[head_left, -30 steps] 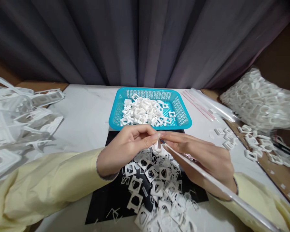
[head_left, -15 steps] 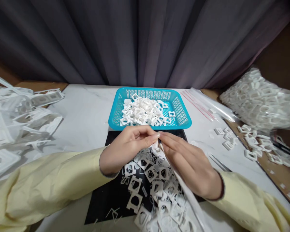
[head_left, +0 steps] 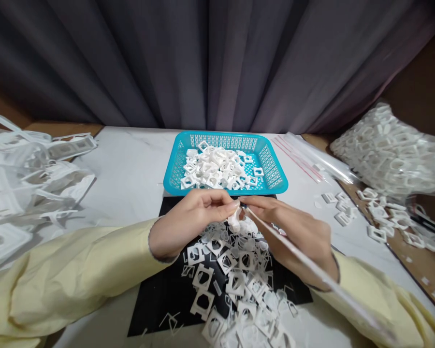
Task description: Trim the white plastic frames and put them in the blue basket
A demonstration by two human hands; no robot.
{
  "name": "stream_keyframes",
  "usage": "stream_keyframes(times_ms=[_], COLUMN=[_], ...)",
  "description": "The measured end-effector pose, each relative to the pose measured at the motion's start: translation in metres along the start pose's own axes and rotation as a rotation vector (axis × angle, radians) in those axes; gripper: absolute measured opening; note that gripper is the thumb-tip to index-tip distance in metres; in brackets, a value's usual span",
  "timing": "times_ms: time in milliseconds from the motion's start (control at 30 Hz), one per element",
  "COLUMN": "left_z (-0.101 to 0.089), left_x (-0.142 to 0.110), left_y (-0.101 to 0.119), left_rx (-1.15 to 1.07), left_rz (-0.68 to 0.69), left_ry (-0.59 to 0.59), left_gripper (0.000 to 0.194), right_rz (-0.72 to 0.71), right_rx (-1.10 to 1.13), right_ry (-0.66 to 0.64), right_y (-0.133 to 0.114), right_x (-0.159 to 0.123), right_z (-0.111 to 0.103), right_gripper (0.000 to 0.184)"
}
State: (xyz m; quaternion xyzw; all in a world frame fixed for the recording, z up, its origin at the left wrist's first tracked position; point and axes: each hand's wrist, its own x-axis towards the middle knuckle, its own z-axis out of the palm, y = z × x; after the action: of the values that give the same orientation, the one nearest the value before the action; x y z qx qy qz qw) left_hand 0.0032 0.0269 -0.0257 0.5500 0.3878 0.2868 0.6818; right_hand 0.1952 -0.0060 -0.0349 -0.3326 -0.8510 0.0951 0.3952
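- Change: rod (head_left: 311,268) has swung outward over the last half second; its near end lies at the right fingertips, its far end now slants out past the right sleeve (head_left: 380,290).
- Meaning, my judgement: the piece (head_left: 234,221) is being worked with the rod, unfinished; it has not left the fingers.
- Hands, two: left hand (head_left: 192,222) has thumb and finger pinched on the piece; right hand (head_left: 304,232) has its fingers closed on the rod, tips beside the left ones.
- Held: one piece, just below the left fingertips; one rod.
- Beyond the fingers: one basket (head_left: 281,186); frames (head_left: 217,166) heaped in it, too overlapped to count.
- Below the fingers: one black mat (head_left: 155,299); one pile (head_left: 235,282) of frames and offcuts, spilling over its near edge, count not possible.
- Right of the right fingers: one filled bag (head_left: 395,150); nearer them, a small cluster (head_left: 342,218) on the white table (head_left: 130,159), perhaps four or five pieces.
- Well left of the left fingers: one heap of white parts (head_left: 7,188), tangled; uncounted.
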Motion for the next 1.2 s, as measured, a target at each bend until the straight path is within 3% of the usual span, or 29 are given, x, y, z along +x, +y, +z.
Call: stream_keyframes(times_ms=[133,367,600,900,1200], left_z=[0.000,0.002,0.002,0.000,0.001], left_x=[-0.002,-0.004,-0.002,-0.005,-0.006], left_y=[0.002,0.002,0.000,0.003,0.003], left_rx=[-0.008,0.053,0.087,0.066,0.088], left_rz=[0.047,0.100,0.146,0.153,0.195], left_ry=[-0.007,0.020,0.022,0.023,0.042], left_gripper=[0.020,0.019,0.021,0.015,0.016], right_rz=[0.198,0.136,0.036,0.191,0.102], right_rx=[0.161,0.165,0.108,0.078,0.199], right_ry=[-0.022,-0.060,-0.066,0.035,-0.077], right_y=[-0.007,-0.009,-0.011,-0.012,-0.011], right_x=[0.009,0.014,0.004,0.011,0.014], right_z=[-0.016,-0.019,-0.014,-0.023,-0.025], right_gripper=[0.013,0.012,0.025,0.016,0.019])
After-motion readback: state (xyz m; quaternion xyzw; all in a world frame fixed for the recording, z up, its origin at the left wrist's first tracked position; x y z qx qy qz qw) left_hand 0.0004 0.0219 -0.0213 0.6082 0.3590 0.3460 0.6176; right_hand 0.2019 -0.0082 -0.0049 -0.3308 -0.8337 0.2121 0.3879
